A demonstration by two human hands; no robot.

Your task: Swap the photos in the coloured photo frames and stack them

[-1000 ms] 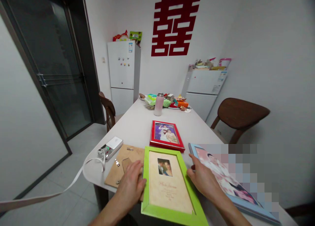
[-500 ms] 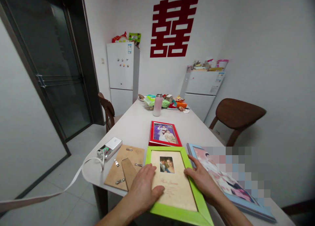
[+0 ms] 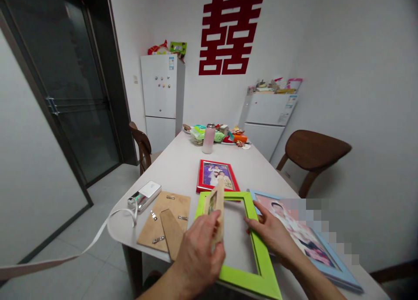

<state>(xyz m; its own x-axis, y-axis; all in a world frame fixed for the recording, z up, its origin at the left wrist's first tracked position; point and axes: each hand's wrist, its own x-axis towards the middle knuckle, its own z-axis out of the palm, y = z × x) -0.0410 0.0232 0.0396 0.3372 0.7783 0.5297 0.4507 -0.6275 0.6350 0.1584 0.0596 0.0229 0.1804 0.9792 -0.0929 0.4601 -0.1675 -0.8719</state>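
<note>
Left hand [image 3: 199, 254]: grip closed on a photo card [image 3: 218, 206], pinched at its lower end and held upright, edge-on, above the opening of a green frame [image 3: 267, 271]. Right hand [image 3: 269, 232]: grip open and holding nothing, fingers flat on the frame's right rail, apparently to pin it to the tabletop [image 3: 183, 169]. Around them: backing board [image 3: 163, 219] just left of the frame with its clips up, blue frame [image 3: 339, 276] to the right, red frame [image 3: 216, 176] beyond, and a pink bottle [image 3: 208, 139] farthest.
</note>
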